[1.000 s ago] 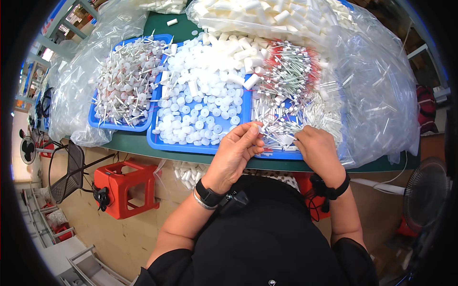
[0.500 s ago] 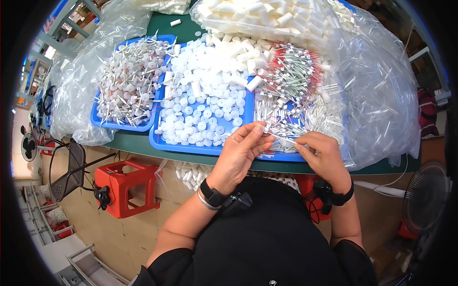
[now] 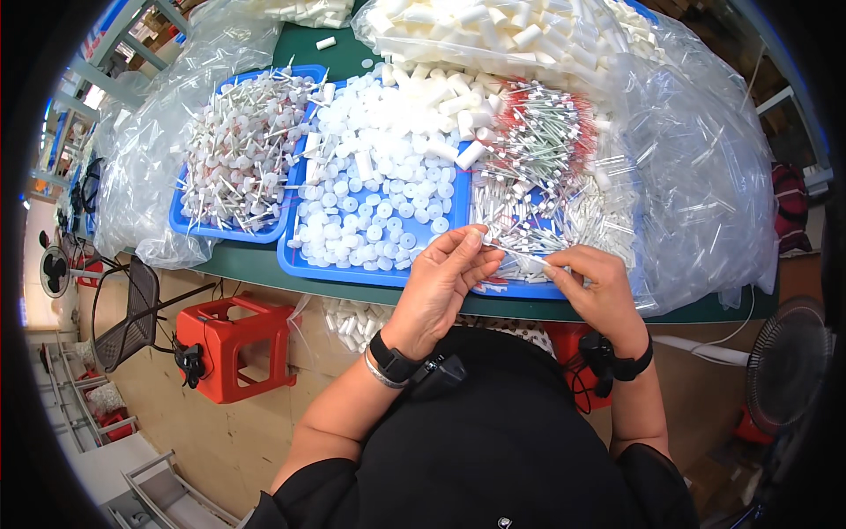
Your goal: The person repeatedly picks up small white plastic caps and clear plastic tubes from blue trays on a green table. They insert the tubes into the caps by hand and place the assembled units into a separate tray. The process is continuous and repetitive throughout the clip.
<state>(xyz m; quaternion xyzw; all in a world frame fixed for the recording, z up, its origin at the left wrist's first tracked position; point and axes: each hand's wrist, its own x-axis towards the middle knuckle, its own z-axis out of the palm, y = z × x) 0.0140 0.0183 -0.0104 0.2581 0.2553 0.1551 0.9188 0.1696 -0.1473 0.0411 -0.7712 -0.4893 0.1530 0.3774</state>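
Rod (image 3: 522, 255), thin and white, held slantwise between both hands just above the near edge of the right-hand blue tray (image 3: 529, 292). Left hand (image 3: 449, 278): thumb and forefinger pinched together at the rod's left end, other fingers loosely curled; exact detail at the fingertips too small to tell. Right hand (image 3: 599, 282): thumb and forefinger closed on the rod's other end, remaining fingers folded toward the palm. Black bands on both wrists. Beneath and beyond the hands, loose slim white pieces (image 3: 582, 216); farther back, a dense bunch of slender stems with red strands (image 3: 542, 132). Left of these, the middle blue tray (image 3: 352, 275), heaped with translucent round discs (image 3: 374, 225), thick white cylinders (image 3: 441, 97) piled at its far side. Cannot tell whether middle and right are separate trays or one divided. Beside them at far left, a smaller blue tray (image 3: 233, 235) mounded with stems bearing discs (image 3: 238, 154). All on a green tabletop (image 3: 370, 294). Clear plastic bag (image 3: 705, 176) spread along the right side. Red stool (image 3: 211, 361) on the floor at left; dark fan (image 3: 787, 361) at right.
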